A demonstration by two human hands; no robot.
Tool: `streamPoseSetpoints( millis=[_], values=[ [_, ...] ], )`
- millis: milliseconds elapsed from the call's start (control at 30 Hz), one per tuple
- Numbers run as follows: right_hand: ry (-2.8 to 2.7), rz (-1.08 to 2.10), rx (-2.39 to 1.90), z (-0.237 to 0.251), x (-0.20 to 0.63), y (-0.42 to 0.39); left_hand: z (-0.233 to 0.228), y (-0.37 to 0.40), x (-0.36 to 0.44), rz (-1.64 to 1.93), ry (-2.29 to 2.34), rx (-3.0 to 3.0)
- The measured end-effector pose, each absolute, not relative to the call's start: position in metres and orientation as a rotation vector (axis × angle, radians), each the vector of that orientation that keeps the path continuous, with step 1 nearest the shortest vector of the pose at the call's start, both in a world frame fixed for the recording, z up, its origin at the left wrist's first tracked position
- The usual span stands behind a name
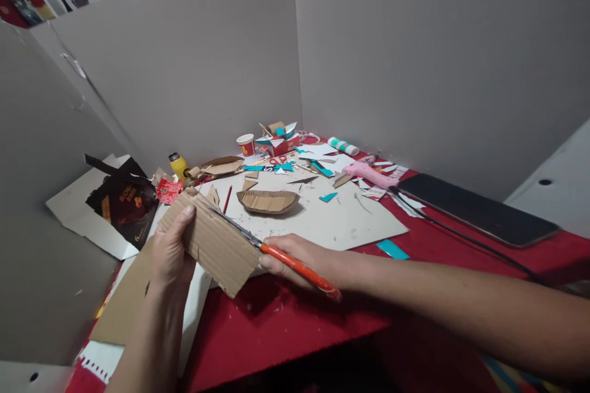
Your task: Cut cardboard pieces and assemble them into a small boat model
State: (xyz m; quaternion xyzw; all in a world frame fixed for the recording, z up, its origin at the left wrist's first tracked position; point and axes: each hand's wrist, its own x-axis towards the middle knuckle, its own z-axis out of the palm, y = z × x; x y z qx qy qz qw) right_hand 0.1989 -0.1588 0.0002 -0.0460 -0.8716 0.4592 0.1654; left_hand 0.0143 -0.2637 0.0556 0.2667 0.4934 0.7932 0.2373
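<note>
My left hand (171,252) grips a piece of brown corrugated cardboard (221,252) by its left end, thumb on top. The cardboard is held tilted above the red table. My right hand (299,255) is closed round a pair of scissors (295,267) with orange-red handles. Their grey blades lie along the upper edge of the cardboard, pointing toward my left hand. Just beyond the blades, a small boat-shaped cardboard piece (267,201) rests on a white board (359,224). A dark red pencil-like stick (227,199) lies to its left.
At right are a pink glue gun (374,175) with a black cable and a dark flat slab (479,209). Paper scraps, a paper cup (246,146), a yellow bottle (178,165) and a glue stick (343,146) stand or lie toward the back. Black packaging (126,199) leans at left.
</note>
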Motion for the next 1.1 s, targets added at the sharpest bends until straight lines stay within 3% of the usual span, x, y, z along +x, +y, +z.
streamPoseSetpoints(
  millis=[200,633,1100],
  values=[
    [-2.571,1.185,-0.099,0.010,0.203,-0.156,0.049,-0.263,0.029,2.114,1.355,0.730],
    [-2.330,1.519,-0.084,-0.011,0.200,-0.168,0.046,-0.260,0.028,2.069,1.387,0.676],
    [-2.399,1.370,-0.159,0.006,0.202,-0.164,0.038,-0.261,0.044,1.896,1.374,0.710]
  ],
)
